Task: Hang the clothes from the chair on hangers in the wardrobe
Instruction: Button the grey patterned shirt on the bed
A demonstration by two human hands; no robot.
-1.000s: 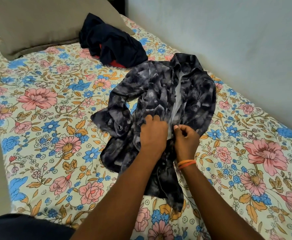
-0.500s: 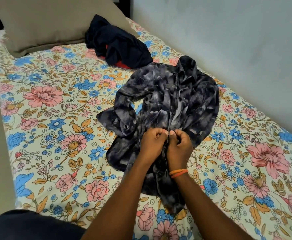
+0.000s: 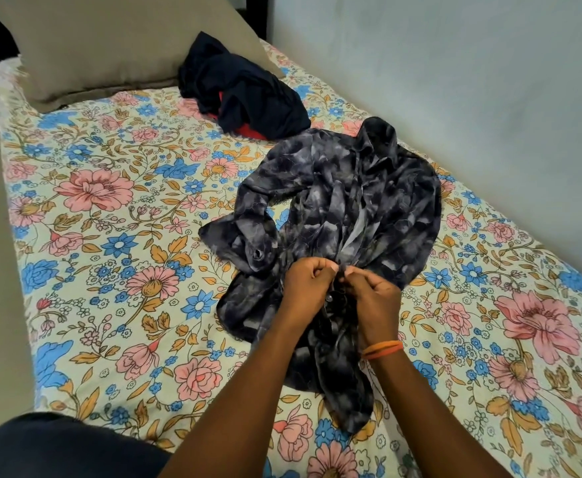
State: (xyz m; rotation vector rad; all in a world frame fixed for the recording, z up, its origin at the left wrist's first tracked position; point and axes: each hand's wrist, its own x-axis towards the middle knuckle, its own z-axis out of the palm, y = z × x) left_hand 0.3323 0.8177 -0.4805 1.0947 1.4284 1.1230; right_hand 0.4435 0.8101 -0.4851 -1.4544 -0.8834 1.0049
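A bed (image 3: pixel 86 257) with a floral sheet filled most of the view, running along a pale wall (image 3: pixel 455 81), with a grey-brown pillow (image 3: pixel 110 46) at its head. Just below the pillow lay a crumpled dark navy garment (image 3: pixel 248 94) with a bit of red showing beneath it. Nearer, a dark grey mottled button-up shirt (image 3: pixel 386 201) lay rumpled on the sheet, collar toward the wall, one sleeve bunched to its left. The left hand (image 3: pixel 305 282) and the right hand (image 3: pixel 374 298), an orange band at its wrist, met at the shirt's front opening, each with curled fingers pinching a front edge just above a small button (image 3: pixel 330 298). The step in hand looked like working the buttons, though fastening or undoing could not be told. Next, the shirt would need a hanger; none was in view, nor chair or wardrobe.
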